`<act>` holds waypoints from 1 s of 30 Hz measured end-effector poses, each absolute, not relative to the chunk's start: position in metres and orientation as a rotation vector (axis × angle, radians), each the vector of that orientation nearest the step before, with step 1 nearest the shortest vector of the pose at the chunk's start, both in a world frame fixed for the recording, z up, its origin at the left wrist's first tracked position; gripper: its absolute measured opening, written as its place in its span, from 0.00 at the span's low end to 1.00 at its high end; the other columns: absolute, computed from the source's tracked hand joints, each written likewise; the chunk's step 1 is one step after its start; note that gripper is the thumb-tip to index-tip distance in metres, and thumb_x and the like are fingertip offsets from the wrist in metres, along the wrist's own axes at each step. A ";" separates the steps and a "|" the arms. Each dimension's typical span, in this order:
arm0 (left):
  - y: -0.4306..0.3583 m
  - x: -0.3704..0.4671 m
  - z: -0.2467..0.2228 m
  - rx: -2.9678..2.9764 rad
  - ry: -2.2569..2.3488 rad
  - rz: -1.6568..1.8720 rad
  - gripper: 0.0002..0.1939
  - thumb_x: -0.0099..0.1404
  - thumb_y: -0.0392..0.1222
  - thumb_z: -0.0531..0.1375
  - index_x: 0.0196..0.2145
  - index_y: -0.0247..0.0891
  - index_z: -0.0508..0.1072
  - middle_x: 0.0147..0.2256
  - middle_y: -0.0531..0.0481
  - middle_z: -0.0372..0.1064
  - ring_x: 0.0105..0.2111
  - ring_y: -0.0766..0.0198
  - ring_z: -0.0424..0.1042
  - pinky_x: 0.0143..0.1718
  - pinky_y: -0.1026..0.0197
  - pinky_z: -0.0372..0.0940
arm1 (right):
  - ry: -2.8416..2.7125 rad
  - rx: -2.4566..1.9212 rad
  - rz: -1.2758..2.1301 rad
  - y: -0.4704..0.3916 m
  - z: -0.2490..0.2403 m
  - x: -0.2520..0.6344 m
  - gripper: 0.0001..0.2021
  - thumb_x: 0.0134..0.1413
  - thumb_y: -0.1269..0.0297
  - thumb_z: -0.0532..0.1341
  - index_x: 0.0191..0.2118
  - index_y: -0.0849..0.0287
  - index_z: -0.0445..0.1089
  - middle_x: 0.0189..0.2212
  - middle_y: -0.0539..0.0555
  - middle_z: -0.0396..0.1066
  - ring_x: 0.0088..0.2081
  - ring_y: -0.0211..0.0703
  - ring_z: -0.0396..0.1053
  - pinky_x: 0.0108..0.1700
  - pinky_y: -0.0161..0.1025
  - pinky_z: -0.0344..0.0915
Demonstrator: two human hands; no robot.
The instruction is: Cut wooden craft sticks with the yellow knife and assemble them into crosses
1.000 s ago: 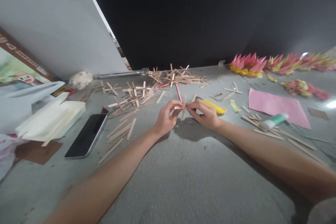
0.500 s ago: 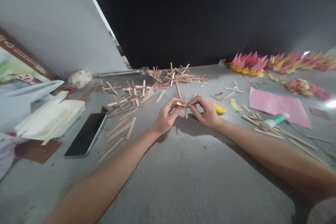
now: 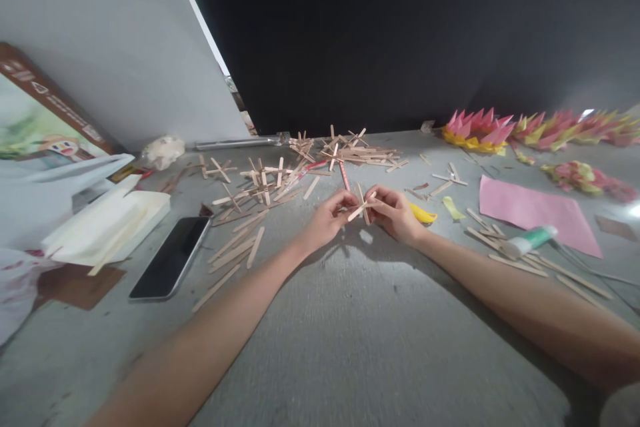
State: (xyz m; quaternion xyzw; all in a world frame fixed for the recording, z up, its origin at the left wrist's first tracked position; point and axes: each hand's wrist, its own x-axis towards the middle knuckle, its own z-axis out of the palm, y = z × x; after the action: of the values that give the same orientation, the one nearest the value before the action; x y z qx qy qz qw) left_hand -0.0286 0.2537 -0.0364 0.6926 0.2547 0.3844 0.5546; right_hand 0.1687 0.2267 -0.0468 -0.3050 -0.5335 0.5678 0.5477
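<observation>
Wooden craft sticks joined in a star-like cross are up between my two hands, just above the grey surface. My right hand has thumb and fingers pinched on the cross from the right. Closed from the opposite side, my left hand has its fingertips at the left ends of the sticks. Right behind the hands lies a red patterned pencil-like stick. A yellow curved object is beside my right hand, partly hidden by it. Farther back is a pile of craft sticks, some crossed.
Loose craft sticks and a phone lie left, near a white paper stack. At right are a glue stick, pink paper and pink-and-yellow folded-paper pieces. A dark panel stands behind.
The stick cross has turned between my fingers, one stick now slanting toward the lower left. The whole view has shifted slightly, with the scene now a little farther right and lower.
</observation>
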 end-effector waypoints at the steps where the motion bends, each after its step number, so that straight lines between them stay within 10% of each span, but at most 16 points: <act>1: 0.252 -0.028 -0.037 1.644 0.614 0.904 0.13 0.72 0.53 0.63 0.41 0.40 0.74 0.37 0.49 0.72 0.35 0.64 0.71 0.39 0.61 0.66 | -1.277 -0.711 1.326 0.227 -0.047 0.168 0.15 0.61 0.50 0.70 0.39 0.56 0.71 0.29 0.48 0.69 0.28 0.39 0.66 0.33 0.37 0.64; 17: 0.253 -0.030 -0.042 1.921 0.911 1.013 0.13 0.75 0.42 0.54 0.35 0.38 0.75 0.23 0.55 0.64 0.23 0.67 0.63 0.29 0.64 0.58 | -1.416 -0.754 1.316 0.231 -0.050 0.167 0.16 0.64 0.49 0.67 0.41 0.59 0.75 0.24 0.45 0.58 0.24 0.34 0.51 0.26 0.35 0.46; 30: 0.242 -0.030 -0.039 2.064 0.787 1.006 0.12 0.79 0.44 0.49 0.42 0.41 0.71 0.27 0.54 0.67 0.27 0.65 0.66 0.33 0.64 0.60 | -1.264 -0.568 1.636 0.227 -0.039 0.162 0.18 0.57 0.49 0.72 0.30 0.56 0.67 0.24 0.48 0.65 0.29 0.40 0.61 0.35 0.39 0.62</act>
State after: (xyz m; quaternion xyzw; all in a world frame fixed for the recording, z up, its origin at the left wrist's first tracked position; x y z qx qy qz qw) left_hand -0.0302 0.2416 -0.0390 0.7967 0.3038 0.3882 0.3498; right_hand 0.1623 0.2273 -0.0386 -0.2327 -0.5178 0.6699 0.4784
